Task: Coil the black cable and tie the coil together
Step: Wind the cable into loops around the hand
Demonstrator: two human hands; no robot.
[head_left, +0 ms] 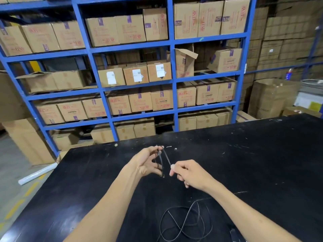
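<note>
A thin black cable [167, 158] runs between my two hands above the black table [262, 154]. My left hand [148, 161] holds a narrow loop of it, pinched at the fingertips near the top and caught by the lower fingers. My right hand [185, 172] pinches a strand of the same cable just right of that loop. The rest of the cable lies in loose curves [187, 222] on the table near the front edge, between my forearms. The cable is hard to make out against the dark surface.
Small white scraps [169, 147] lie on the table beyond my hands. Blue shelving [172, 67] full of cardboard boxes stands behind the table. A white roll [37, 173] lies on the floor at left. More boxes [272, 96] stand at right.
</note>
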